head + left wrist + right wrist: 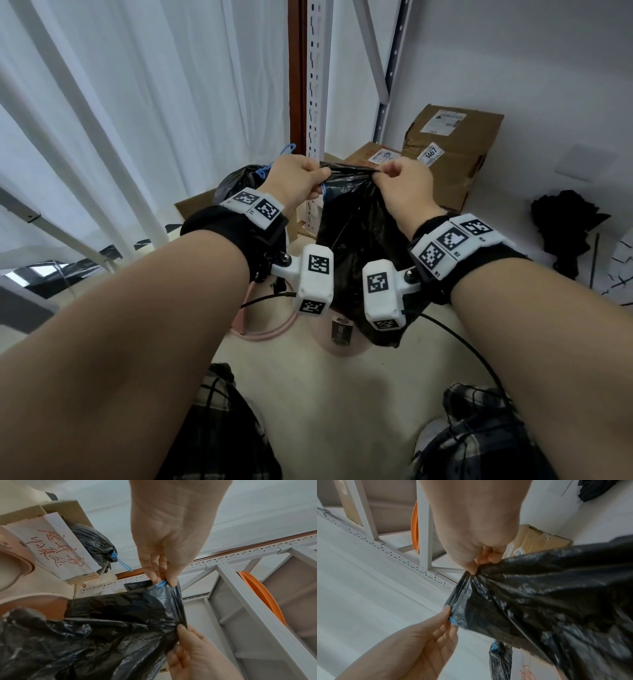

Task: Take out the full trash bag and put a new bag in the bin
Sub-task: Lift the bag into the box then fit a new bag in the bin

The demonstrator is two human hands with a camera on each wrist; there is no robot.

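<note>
A new black trash bag (356, 240) hangs in front of me, held up by its top edge. My left hand (317, 183) pinches the left corner of that edge together with its blue drawstring (160, 584). My right hand (380, 175) pinches the right corner, a hand's width away. In the wrist views the left hand (163, 578) and right hand (477, 566) both grip crumpled black plastic (547, 601). The full bag (239, 181), tied with a blue string, sits in a cardboard box behind my left hand. Part of the pink bin (270, 334) shows on the floor below the hanging bag.
Taped cardboard boxes (452, 150) stand against the wall behind the bag. A perforated metal shelf upright (317, 102) rises at the centre, with white curtains (137, 102) to the left. A black cloth (568, 233) lies at right. An orange disc (262, 595) leans in the shelving.
</note>
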